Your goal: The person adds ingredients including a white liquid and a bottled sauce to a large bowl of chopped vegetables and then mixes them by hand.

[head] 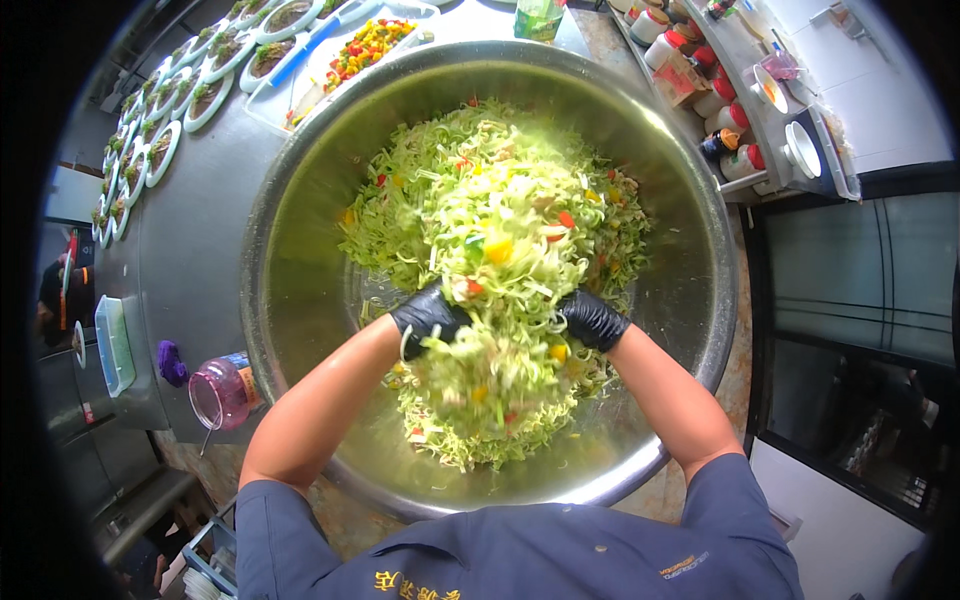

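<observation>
A wide stainless steel bowl (307,217) stands directly before me. Inside lies a big heap of shredded green cabbage (510,195), mixed with red and yellow pepper pieces and pale bits. My left hand (430,321), in a black glove, is at the left side of the heap with its fingers buried. Opposite it, my right hand (595,319), gloved alike, grips the heap's right side. Between the two hands a mass of shreds is raised, and some blurred shreds are tumbling towards me. Strands cling to the left glove. Both hands' fingertips are hidden by the cabbage.
Diced peppers (375,46) fill part of a clear tray behind the bowl. Several white plates (207,105) of food stand at left. A pink plastic jar (217,394) and purple cloth (172,364) sit near the bowl's left. Red-lidded jars (664,49) line a right-hand shelf.
</observation>
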{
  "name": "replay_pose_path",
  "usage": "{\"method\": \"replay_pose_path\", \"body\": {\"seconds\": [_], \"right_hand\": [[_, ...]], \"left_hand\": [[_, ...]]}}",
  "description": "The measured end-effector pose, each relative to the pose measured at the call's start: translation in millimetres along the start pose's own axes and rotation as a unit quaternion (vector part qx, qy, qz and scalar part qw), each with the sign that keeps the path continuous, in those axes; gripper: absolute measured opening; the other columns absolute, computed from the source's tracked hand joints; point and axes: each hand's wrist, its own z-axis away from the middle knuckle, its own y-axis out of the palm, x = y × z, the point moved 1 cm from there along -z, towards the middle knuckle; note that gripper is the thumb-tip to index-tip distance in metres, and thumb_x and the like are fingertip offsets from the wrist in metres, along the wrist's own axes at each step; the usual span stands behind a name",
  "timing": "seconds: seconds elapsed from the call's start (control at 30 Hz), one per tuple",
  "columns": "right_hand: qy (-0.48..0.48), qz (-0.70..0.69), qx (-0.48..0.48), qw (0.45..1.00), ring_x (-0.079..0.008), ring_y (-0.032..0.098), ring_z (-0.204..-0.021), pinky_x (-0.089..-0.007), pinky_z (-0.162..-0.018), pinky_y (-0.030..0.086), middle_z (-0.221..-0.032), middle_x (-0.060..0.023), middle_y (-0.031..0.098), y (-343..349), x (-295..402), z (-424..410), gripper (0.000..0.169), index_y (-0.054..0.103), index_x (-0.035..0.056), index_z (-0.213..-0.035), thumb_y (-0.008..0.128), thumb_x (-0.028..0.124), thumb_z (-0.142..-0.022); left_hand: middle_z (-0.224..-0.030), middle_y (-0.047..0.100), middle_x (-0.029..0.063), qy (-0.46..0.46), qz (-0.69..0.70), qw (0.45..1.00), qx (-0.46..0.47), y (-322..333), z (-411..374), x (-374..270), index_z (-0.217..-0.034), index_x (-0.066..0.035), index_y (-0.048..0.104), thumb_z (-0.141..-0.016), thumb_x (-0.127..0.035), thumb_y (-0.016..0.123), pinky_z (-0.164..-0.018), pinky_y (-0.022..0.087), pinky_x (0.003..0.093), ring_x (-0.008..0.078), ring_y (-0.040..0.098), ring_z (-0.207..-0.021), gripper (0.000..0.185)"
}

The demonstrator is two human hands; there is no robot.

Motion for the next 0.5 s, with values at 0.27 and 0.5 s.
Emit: {"method": "replay_pose_path", "body": {"seconds": [0.27,0.5], "right_hand": [[0.075,-0.305,-0.066,0.947,-0.0136,0.059,-0.086,-0.0282,-0.073,0.051,-0.098,-0.004,0.061,-6.4,35.7,27.5,0.042,0.053,0.0067,-0.12,0.063,0.03,-0.086],[0.15,0.023,-0.298,0.943,-0.0209,0.061,-0.086,-0.0343,-0.071,0.053,-0.099,-0.0118,0.062,-127.2,-51.3,18.9,0.034,0.061,0.0026,-0.107,0.062,0.028,-0.085]], "left_hand": [[-0.125,0.054,0.0177,0.365,-0.45,0.796,-0.177,35.3,18.4,-66.4,-0.123,-0.01,0.055,-0.089,-0.02,0.05,-0.102,0.038,0.0382,0.0301,0.05,-0.117,0.035],[-0.121,0.058,0.0152,-0.028,-0.68,0.671,-0.294,-191.9,-23.5,-6.5,-0.125,-0.013,0.055,-0.095,-0.025,0.035,-0.097,0.04,0.0391,0.0302,0.057,-0.106,0.037]]}}
